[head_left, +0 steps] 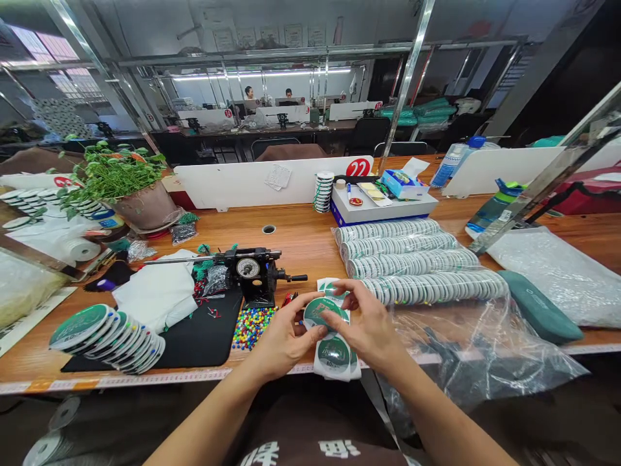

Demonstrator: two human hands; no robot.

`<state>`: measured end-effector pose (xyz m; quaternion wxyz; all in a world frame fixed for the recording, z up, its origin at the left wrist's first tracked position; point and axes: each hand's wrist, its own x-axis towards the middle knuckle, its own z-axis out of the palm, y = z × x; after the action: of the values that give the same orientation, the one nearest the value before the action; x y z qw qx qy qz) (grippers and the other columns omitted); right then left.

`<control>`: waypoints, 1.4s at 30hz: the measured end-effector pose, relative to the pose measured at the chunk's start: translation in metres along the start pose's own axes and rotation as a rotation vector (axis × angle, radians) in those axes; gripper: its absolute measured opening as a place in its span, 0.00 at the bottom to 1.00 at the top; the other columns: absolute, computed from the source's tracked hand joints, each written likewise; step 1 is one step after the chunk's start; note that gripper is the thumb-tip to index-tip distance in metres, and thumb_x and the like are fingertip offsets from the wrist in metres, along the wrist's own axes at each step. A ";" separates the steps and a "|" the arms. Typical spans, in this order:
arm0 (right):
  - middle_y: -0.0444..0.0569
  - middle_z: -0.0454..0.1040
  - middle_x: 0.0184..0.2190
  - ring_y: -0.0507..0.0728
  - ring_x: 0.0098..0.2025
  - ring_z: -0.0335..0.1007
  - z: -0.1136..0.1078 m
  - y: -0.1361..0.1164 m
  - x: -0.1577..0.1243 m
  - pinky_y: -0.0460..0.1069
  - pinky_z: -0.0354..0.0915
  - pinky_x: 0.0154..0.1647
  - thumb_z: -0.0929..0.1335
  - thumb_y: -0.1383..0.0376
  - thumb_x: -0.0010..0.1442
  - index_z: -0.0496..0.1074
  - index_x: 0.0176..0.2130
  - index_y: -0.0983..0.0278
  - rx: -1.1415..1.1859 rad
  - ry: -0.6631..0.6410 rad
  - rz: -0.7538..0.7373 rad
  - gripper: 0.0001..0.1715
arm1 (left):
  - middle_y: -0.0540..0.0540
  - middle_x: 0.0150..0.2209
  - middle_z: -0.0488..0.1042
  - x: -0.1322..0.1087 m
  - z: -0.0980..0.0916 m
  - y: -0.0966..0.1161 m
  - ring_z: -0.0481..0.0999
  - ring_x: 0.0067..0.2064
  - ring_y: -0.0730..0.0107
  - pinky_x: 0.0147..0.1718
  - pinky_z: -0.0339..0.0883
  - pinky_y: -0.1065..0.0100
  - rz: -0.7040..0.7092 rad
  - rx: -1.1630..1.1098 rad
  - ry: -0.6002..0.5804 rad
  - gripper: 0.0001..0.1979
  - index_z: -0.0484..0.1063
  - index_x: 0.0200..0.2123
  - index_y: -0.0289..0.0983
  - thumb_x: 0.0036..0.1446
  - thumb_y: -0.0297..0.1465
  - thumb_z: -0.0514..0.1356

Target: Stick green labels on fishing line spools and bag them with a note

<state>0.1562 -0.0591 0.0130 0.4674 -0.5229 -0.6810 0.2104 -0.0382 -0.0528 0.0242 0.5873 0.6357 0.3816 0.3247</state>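
Together, the left hand (286, 340) and right hand (366, 320), both half-closed, pinch a round green-labelled spool (326, 312) above the wooden surface (272, 243)

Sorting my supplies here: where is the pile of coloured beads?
In the head view, the coloured beads lie at the right edge of the black mat, just left of the person's left hand, nearer the person than the hand-cranked winder.

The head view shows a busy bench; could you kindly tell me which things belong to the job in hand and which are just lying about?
Job in hand: left hand, right hand, green-labelled spool between them, spool rows nearby.
Lying about: potted plant, coloured beads, green pouch, plastic water bottle.
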 end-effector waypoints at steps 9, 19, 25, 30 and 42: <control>0.44 0.71 0.28 0.52 0.30 0.66 0.013 -0.006 0.005 0.46 0.62 0.30 0.68 0.49 0.66 0.71 0.36 0.64 0.293 -0.224 0.224 0.20 | 0.39 0.52 0.75 -0.010 0.000 0.003 0.78 0.49 0.61 0.48 0.75 0.62 -0.016 -0.064 0.011 0.28 0.67 0.60 0.36 0.57 0.35 0.68; 0.50 0.75 0.39 0.54 0.37 0.75 0.031 -0.029 0.015 0.47 0.73 0.34 0.75 0.54 0.59 0.68 0.52 0.65 0.778 -0.505 0.292 0.28 | 0.39 0.55 0.74 -0.038 -0.030 0.016 0.78 0.51 0.59 0.51 0.74 0.60 0.041 -0.054 0.145 0.37 0.63 0.63 0.38 0.52 0.35 0.72; 0.52 0.75 0.38 0.55 0.37 0.76 0.065 -0.040 0.005 0.47 0.75 0.34 0.71 0.48 0.64 0.69 0.51 0.63 0.643 -0.574 0.187 0.26 | 0.38 0.58 0.69 -0.100 -0.054 0.029 0.71 0.59 0.54 0.58 0.69 0.57 0.210 0.652 0.541 0.34 0.70 0.56 0.38 0.46 0.37 0.75; 0.53 0.76 0.36 0.57 0.34 0.76 0.091 -0.045 0.004 0.50 0.74 0.32 0.68 0.43 0.64 0.72 0.48 0.63 0.531 -0.636 0.101 0.28 | 0.37 0.57 0.70 -0.167 -0.130 0.041 0.69 0.61 0.50 0.63 0.62 0.51 0.115 0.957 1.139 0.30 0.73 0.52 0.37 0.49 0.44 0.71; 0.46 0.76 0.32 0.56 0.32 0.73 0.149 -0.100 0.029 0.50 0.67 0.33 0.63 0.50 0.70 0.75 0.40 0.61 0.236 -0.731 -0.334 0.19 | 0.35 0.58 0.71 -0.192 -0.214 -0.004 0.71 0.60 0.50 0.61 0.63 0.52 -0.055 0.602 1.156 0.43 0.68 0.59 0.35 0.49 0.59 0.66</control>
<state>-0.0232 -0.0390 0.0323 0.2793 -0.2391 -0.8487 0.3802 -0.3181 -0.1124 0.0479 0.0917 0.4852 0.7262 0.4783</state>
